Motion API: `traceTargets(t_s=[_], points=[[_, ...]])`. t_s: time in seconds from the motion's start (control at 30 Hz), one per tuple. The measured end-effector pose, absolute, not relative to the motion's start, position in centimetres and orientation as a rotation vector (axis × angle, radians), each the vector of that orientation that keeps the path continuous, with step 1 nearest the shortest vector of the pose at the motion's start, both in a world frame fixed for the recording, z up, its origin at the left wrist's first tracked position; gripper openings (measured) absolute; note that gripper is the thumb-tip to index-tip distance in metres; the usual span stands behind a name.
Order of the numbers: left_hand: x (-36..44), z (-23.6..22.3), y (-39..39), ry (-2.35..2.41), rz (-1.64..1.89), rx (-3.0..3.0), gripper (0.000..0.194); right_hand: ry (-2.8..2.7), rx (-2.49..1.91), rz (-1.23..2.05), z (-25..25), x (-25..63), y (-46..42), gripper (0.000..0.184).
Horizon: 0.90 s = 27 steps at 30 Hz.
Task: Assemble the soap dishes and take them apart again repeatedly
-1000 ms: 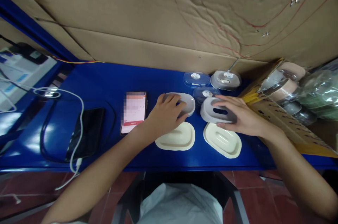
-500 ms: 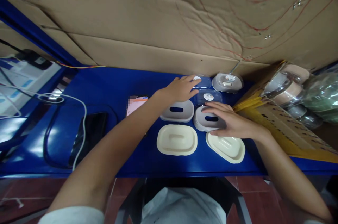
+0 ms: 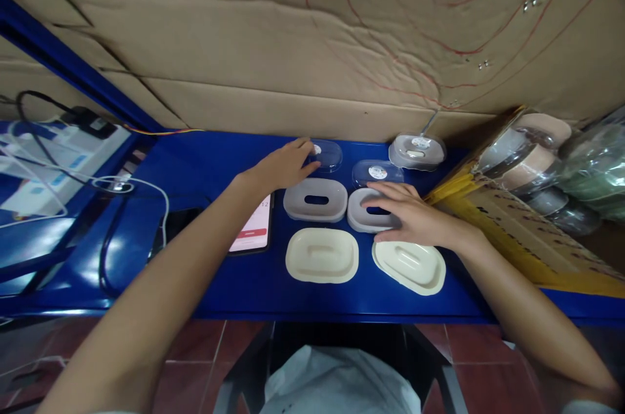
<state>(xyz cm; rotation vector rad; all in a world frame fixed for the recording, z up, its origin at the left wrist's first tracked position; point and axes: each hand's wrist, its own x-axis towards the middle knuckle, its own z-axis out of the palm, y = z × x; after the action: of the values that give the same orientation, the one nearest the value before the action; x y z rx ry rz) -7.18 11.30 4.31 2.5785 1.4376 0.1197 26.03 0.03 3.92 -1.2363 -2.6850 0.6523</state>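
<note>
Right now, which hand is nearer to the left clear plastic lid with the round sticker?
The left hand: its fingers are over the left end of the clear lid. The right hand is farther right and closer to the person, at the right gray slotted tray.

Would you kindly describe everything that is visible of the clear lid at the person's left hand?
The clear lid is a rounded oblong that looks like thin, shiny, transparent plastic, with the blue tabletop showing through. A round whitish sticker sits toward its left end; its print is too small to read. It appears to lie flat behind the left grey slotted container. The fingers and thumb of the left hand are at its left end, partly hiding that end and the sticker.
</note>
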Motion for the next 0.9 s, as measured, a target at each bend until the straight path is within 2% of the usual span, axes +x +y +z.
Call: traceTargets(t_s=[0.13, 0.27, 0.43, 0.63, 0.9], points=[[-7.9, 4.5, 7.6, 1.366, 0.298, 2.539, 0.06, -2.72, -1.215, 0.662, 4.2, 25.8, 0.5, 0.068], [-7.6, 3.5, 3.1, 1.348, 0.189, 2.521, 0.078, -2.716, -1.175, 0.702, 3.9, 26.0, 1.2, 0.068], [-6.2, 2.5, 1.2, 1.415, 0.026, 2.511, 0.073, -2.684, -1.185, 0.674, 3.8, 26.0, 2.0, 0.063], [-6.0, 2.5, 1.2, 1.431, 0.067, 2.535, 0.073, -2.71, -1.162, 0.738, 4.6, 25.4, 3.9, 0.07], [-6.8, 1.9, 3.2, 1.499, 0.18, 2.53, 0.08, -2.705, -1.109, 0.801, 3.5, 24.8, 4.9, 0.064]])
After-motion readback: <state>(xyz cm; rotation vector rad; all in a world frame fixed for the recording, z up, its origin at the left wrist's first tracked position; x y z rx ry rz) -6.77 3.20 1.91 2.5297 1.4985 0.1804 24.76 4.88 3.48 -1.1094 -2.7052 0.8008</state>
